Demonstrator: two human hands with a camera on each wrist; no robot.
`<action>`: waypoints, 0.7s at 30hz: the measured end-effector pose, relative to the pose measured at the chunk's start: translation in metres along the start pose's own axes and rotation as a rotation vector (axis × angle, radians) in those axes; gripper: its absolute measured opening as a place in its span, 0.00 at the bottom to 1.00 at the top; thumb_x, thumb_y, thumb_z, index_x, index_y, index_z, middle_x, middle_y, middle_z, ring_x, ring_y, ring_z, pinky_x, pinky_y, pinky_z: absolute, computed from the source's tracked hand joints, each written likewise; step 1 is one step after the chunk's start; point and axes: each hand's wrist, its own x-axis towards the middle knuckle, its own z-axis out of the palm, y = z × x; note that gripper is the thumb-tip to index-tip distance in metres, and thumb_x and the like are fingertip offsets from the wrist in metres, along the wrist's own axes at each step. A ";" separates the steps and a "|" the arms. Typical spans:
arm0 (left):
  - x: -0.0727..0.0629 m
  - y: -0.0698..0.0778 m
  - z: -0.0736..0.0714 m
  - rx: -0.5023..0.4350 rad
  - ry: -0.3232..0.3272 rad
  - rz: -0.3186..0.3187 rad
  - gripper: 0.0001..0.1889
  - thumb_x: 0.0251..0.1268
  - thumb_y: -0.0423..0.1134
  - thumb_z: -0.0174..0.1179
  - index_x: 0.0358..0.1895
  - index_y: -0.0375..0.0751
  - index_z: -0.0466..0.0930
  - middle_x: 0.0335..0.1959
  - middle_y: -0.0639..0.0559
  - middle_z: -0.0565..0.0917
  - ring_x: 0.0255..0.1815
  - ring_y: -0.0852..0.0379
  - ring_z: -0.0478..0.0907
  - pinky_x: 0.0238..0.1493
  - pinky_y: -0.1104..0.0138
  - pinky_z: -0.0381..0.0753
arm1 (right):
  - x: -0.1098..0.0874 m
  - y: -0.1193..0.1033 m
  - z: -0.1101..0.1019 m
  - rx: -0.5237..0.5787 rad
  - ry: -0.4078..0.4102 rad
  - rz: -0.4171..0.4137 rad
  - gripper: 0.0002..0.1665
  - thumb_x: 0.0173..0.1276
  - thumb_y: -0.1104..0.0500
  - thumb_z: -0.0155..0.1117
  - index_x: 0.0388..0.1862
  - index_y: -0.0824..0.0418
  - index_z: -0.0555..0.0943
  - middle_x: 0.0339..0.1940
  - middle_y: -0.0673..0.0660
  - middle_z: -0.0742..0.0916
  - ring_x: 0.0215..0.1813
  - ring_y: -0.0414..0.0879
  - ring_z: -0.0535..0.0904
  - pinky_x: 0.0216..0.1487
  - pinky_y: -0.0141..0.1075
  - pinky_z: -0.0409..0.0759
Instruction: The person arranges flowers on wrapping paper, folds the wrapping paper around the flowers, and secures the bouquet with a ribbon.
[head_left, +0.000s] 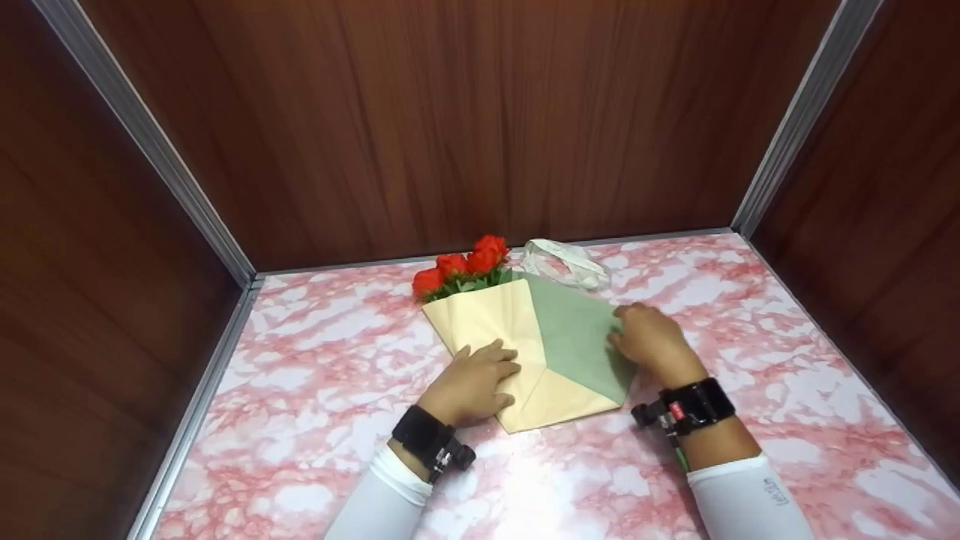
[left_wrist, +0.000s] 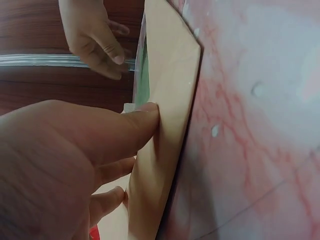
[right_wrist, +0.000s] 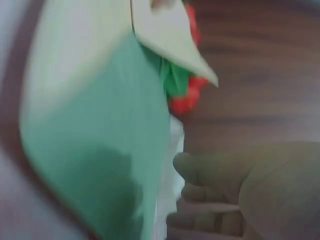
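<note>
Red flowers [head_left: 454, 266] with green leaves poke out of a sheet of wrapping paper [head_left: 574, 341], cream on one side and green on the other. Its left side and bottom are folded over, cream side up; the green side lies bare at right. My left hand [head_left: 466, 384] rests on the cream flap with fingers spread, and in the left wrist view its thumb [left_wrist: 142, 120] presses the paper. Over the green part's right edge hovers my right hand [head_left: 652, 341], its fingers loosely bent. The right wrist view shows nothing between those fingers [right_wrist: 207, 167].
A loop of white ribbon [head_left: 574, 264] lies behind the paper, near the back wall. Dark wood panels [head_left: 480, 127] with metal edge strips enclose the pink marbled table [head_left: 300, 405] at the back and both sides.
</note>
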 end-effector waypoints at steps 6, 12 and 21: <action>0.000 0.000 0.000 -0.001 -0.006 -0.003 0.31 0.81 0.53 0.67 0.82 0.52 0.80 0.89 0.57 0.72 0.96 0.50 0.56 0.93 0.36 0.55 | -0.002 0.035 -0.012 0.032 -0.071 0.182 0.34 0.77 0.43 0.72 0.59 0.75 0.84 0.59 0.79 0.84 0.56 0.74 0.85 0.59 0.68 0.85; -0.001 0.001 -0.001 0.001 -0.005 -0.002 0.31 0.80 0.53 0.67 0.82 0.52 0.80 0.90 0.57 0.72 0.96 0.50 0.56 0.93 0.36 0.56 | 0.004 0.044 -0.005 0.066 -0.094 0.239 0.34 0.76 0.37 0.74 0.44 0.71 0.86 0.55 0.76 0.85 0.45 0.62 0.84 0.50 0.58 0.86; -0.001 0.000 0.001 -0.010 0.001 0.001 0.31 0.80 0.52 0.66 0.82 0.51 0.80 0.89 0.56 0.72 0.96 0.51 0.55 0.93 0.35 0.55 | 0.005 0.044 -0.001 0.126 -0.072 0.186 0.27 0.72 0.42 0.79 0.44 0.67 0.87 0.44 0.67 0.87 0.42 0.59 0.85 0.44 0.53 0.85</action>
